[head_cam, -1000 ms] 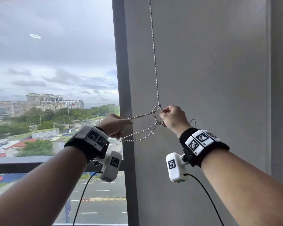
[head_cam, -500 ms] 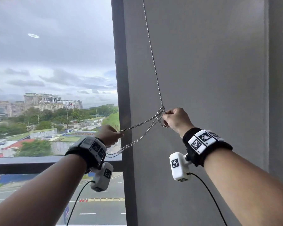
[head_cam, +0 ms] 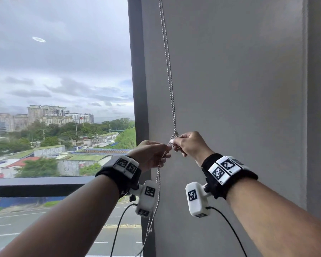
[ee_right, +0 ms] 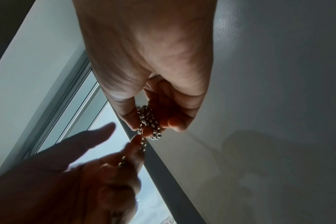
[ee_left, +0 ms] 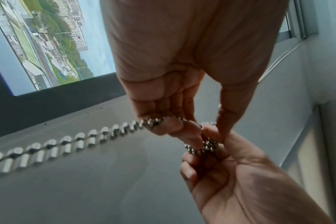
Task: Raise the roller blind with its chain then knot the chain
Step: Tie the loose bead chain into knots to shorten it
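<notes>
We hold our hands side by side before the wall (head_cam: 230, 89), the left hand (head_cam: 150, 154) just left of the right hand (head_cam: 191, 145), fingertips touching at the knot (head_cam: 174, 140). The chain (head_cam: 168, 71) runs straight up from the knot along the wall and hangs down below our left hand. The window (head_cam: 59, 89) lies to the left, its frame (head_cam: 137, 89) between glass and wall.

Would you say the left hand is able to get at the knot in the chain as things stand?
Probably yes: the left hand already pinches the chain beside the knot, which the right hand holds.
</notes>
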Tool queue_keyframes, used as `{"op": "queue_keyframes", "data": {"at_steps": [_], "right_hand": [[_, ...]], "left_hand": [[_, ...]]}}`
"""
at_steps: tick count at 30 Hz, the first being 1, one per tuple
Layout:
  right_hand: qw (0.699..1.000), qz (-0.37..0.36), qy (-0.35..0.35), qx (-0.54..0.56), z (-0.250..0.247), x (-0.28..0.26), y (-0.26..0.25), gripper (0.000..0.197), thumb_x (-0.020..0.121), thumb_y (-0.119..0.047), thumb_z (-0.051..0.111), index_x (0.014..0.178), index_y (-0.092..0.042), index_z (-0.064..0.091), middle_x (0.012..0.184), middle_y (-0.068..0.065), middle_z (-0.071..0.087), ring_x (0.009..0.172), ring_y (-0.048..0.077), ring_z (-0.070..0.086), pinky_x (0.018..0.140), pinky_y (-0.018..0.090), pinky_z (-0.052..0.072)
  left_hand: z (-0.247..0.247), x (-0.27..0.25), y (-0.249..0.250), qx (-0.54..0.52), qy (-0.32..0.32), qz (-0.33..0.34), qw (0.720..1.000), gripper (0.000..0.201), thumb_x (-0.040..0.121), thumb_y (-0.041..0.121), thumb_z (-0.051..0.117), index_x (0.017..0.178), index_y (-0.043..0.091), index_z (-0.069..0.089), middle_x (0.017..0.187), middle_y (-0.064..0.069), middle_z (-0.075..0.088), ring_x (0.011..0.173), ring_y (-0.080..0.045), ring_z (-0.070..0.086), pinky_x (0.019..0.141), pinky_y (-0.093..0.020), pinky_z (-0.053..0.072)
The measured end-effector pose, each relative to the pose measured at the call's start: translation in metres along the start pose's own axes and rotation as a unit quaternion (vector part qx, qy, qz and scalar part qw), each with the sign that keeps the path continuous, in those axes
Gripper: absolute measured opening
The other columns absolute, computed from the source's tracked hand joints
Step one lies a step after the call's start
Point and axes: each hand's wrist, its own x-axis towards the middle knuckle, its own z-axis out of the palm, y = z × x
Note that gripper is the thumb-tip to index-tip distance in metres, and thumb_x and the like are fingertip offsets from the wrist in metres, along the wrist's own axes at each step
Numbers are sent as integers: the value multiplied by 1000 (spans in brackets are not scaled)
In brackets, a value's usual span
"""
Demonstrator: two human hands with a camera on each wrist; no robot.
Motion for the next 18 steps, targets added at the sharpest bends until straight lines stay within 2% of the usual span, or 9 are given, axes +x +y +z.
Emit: {"op": "queue_keyframes", "data": {"at_steps": [3,6,8,11,13,18], "right_hand": [[1000,-2,-26,16,1,-4,4,17,76,-15,68,66,-1,70,50,1,63,40,15,44,44,26,38],[998,-4,-48,51,-1,-9,9,10,77,-9,70,76,1,71,58,4,63,47,14,47,46,27,39],[994,-6,-66,83,-2,-14,13,9,77,-7,74,83,0,72,59,-3,63,52,10,50,51,25,41],[991,-17,-73,112,-1,-20,17,25,74,-8,80,94,4,73,73,1,71,58,4,57,55,22,45],[990,-22,-56,128,-1,-23,18,21,75,-3,78,94,4,72,80,6,72,64,8,61,57,22,48],[984,-22,-38,172,-7,-30,12,14,76,6,70,89,3,71,70,9,67,56,17,57,56,30,51]], "left_hand": [[7,5,2,15,30,39,999,14,77,9,70,87,1,65,68,-10,67,45,-11,52,45,-20,37],[11,9,-2,-7,67,53,996,18,75,1,69,90,-3,62,68,-14,64,44,-14,53,44,-21,40],[12,12,-4,-23,82,59,995,12,78,0,66,89,-3,61,69,-15,59,41,-13,50,41,-20,38],[13,15,-8,-10,112,85,990,8,79,7,67,78,1,62,62,-11,53,34,-8,38,37,-15,28],[12,16,-12,1,136,102,985,11,80,13,68,76,5,64,57,-6,50,33,-7,32,36,-14,23],[18,11,-31,-9,149,115,982,15,83,24,65,76,11,67,46,5,44,33,-7,27,36,-13,20]]}}
